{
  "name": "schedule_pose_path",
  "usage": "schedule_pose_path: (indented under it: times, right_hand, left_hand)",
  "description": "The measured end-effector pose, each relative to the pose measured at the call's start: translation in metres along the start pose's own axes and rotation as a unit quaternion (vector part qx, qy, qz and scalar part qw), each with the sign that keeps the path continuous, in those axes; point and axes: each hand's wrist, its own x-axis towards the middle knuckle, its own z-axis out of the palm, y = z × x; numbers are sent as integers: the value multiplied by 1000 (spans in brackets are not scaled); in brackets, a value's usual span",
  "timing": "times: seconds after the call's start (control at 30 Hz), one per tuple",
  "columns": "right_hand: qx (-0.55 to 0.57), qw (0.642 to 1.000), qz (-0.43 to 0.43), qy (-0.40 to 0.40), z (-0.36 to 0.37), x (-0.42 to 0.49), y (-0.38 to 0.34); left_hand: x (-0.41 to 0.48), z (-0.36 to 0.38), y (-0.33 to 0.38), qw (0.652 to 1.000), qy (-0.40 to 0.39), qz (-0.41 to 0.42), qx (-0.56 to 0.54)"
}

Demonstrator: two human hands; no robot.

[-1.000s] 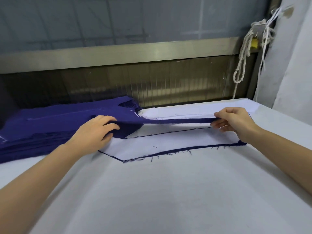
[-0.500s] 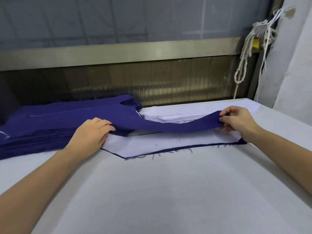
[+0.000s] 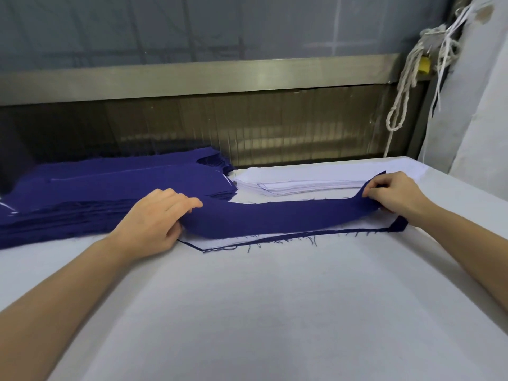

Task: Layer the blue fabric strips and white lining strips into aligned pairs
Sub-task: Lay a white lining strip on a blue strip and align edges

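Observation:
A long blue fabric strip (image 3: 275, 217) stretches between my hands, sagging over the layered pile (image 3: 220, 244), whose top white lining strip and frayed blue edges show along the near side. My left hand (image 3: 155, 221) grips the strip's left end. My right hand (image 3: 393, 195) pinches its right end, which stands lifted. A big stack of blue strips (image 3: 110, 188) lies at the left. Behind the held strip sits a stack of white lining strips (image 3: 302, 182).
The work surface is a white padded table (image 3: 261, 312). A metal-framed window panel (image 3: 220, 75) runs along the far edge. White cords (image 3: 404, 86) hang at the back right beside a white wall.
The blue strip came off the left stack, moved toward me and dropped lower; it now covers most of the white lining on the layered pile. Both hands moved nearer with it.

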Motion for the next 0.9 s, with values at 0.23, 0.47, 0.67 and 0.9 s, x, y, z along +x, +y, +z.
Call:
schedule_pose_path:
  times: [0.23,0.47,0.67,0.9]
  right_hand:
    - [-82,996,-43,13,0,1,6]
    - [-109,993,-47,-12,0,3,6]
    - [-135,990,-41,-3,-1,4,2]
    - [-170,985,-23,30,-7,9,5]
  left_hand:
    - [-7,-1,-14,990,-49,-122,45]
    - [-15,-1,-19,991,-82,-106,-18]
    - [-15,-1,-17,991,-44,-108,-61]
    - [-16,-3,-14,978,25,-146,-148]
